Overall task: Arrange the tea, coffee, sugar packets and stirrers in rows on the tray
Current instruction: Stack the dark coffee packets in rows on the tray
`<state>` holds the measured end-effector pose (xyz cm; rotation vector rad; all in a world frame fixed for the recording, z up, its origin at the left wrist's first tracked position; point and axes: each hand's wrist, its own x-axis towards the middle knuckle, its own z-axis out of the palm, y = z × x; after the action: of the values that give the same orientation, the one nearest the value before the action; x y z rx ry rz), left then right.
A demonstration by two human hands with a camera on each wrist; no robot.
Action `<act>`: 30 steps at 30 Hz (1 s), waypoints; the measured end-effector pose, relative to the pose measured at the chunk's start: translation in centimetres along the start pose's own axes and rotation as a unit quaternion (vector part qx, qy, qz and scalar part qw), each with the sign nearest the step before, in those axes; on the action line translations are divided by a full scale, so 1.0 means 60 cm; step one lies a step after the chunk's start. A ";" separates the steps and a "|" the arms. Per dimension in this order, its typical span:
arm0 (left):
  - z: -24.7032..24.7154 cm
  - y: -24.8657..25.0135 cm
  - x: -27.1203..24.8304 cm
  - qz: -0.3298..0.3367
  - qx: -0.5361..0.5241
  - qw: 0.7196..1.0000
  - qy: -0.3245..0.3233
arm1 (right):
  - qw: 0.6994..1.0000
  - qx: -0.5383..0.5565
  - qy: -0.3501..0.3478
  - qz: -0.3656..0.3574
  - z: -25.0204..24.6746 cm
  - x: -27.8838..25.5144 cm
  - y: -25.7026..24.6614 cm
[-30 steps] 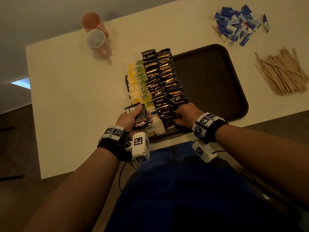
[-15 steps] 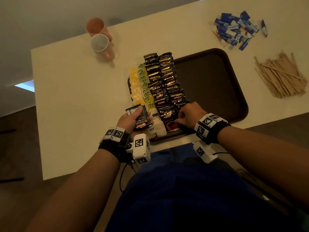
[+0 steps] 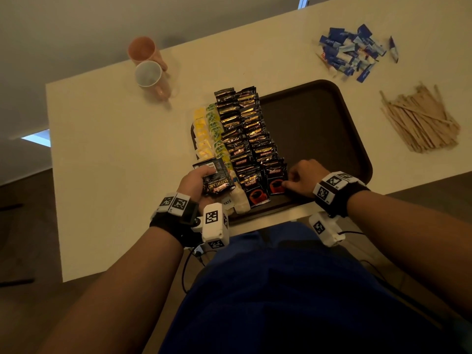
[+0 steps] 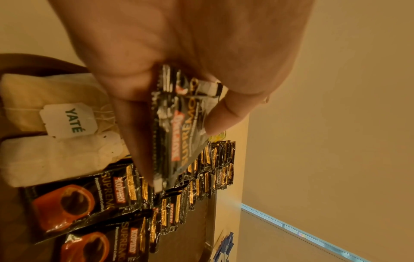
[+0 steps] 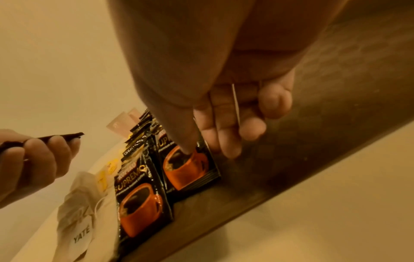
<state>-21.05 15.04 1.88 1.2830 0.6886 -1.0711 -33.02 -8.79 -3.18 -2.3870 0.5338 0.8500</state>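
A cream table (image 3: 107, 154) under warm, dim light carries a dark brown tray (image 3: 357, 139), its near rim at six o'clock against the seated person's lap. Nearest, the left hand (image 3: 195, 183) grips one Kopiko Supremo coffee sachet (image 3: 217, 178) between thumb and curled fingers, held just above the tea bags (image 3: 240, 200) at the tray's near left corner. At about four o'clock from it, the right hand (image 3: 304, 176) rests on the tray with fingers loosely bent, its thumb pressing the nearest sachet of the right coffee row (image 3: 260, 139); something thin lies across its fingers in the wrist view, but what it is cannot be told. Beyond, two overlapping rows of coffee sachets run toward twelve o'clock, with yellow and green tea packets (image 3: 209, 131) beside them at nine. The tray's right half is bare. Farther off, wooden stirrers (image 3: 419, 121) lie heaped at two o'clock, blue sugar packets (image 3: 355, 51) at one, two cups (image 3: 148, 65) at eleven. The coffee step looks nearly done; next, the held sachet likely needs laying onto a row's near end, then sugar and stirrers fetched.
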 end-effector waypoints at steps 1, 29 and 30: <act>0.001 -0.001 0.001 0.001 0.004 1.000 0.005 | 1.000 -0.003 -0.002 -0.007 0.000 0.002 -0.002; 0.047 -0.002 0.012 0.021 0.067 0.998 0.000 | 0.972 0.130 0.081 -0.179 -0.064 -0.011 -0.025; 0.046 -0.002 0.013 0.022 0.068 0.997 0.001 | 0.981 0.137 0.029 -0.138 -0.063 -0.014 -0.016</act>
<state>-21.27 12.16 1.70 1.4091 0.5956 -1.0958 -31.44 -10.23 0.20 -2.1723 0.3082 0.5474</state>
